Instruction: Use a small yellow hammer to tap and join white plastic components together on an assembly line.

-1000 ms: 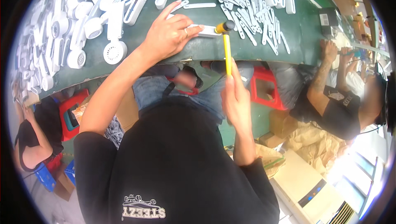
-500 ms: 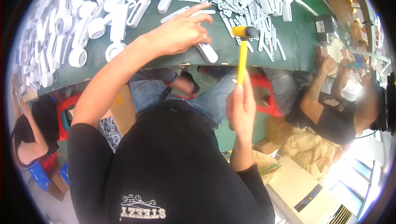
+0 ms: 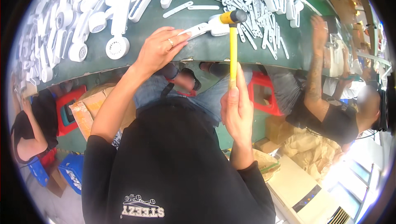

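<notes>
My left hand (image 3: 159,50) is closed on the handle end of a white handheld fan (image 3: 197,30), near the front edge of the green table. The fan slants up to the right, its head partly hidden behind a mallet (image 3: 233,49) with a yellow handle and a yellow-and-black head. Wrapped round the mallet's lower handle is my right hand (image 3: 239,114), just in front of the table edge. From this view I cannot tell whether the mallet head touches the fan. A few narrow white strips (image 3: 177,9) lie beyond my left hand.
Many white fans (image 3: 117,47) cover the table's left side. A pile of white strips (image 3: 247,1) lies at the back centre, with more fans (image 3: 284,1) beside it. Co-workers sit at both sides; a forearm (image 3: 315,71) reaches onto the table at right. Cardboard boxes (image 3: 303,187) stand on the floor.
My left hand has come down and left, and now grips the fan, which has turned to lie slantwise. The mallet has shifted left and up. The right-hand co-worker's arm has reached farther over the table.
</notes>
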The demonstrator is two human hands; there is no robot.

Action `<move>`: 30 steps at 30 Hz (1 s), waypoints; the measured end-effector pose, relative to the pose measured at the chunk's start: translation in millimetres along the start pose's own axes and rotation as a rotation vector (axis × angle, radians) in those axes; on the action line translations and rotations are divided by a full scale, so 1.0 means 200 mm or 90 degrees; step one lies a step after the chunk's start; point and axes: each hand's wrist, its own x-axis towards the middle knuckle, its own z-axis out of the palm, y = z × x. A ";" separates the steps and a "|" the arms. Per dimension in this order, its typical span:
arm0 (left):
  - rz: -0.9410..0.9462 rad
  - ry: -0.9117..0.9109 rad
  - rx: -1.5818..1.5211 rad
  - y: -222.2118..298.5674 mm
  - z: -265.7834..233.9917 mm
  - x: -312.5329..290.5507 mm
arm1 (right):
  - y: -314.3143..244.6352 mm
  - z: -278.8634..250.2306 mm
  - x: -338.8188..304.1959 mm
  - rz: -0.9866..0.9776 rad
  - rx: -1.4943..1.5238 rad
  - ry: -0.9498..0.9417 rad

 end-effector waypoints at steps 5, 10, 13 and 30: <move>-0.002 -0.018 -0.018 0.01 -0.01 0.01 | 0.06 0.06 0.02 -0.026 -0.114 0.027; -0.012 -0.008 -0.033 0.00 -0.01 -0.01 | 0.04 0.07 0.01 0.021 -0.168 0.011; -0.024 -0.009 -0.024 0.02 -0.01 0.00 | 0.12 0.11 0.08 -0.011 -0.247 0.022; -0.099 0.083 -0.019 0.08 -0.02 -0.07 | 0.13 -0.34 0.39 0.002 -0.189 0.225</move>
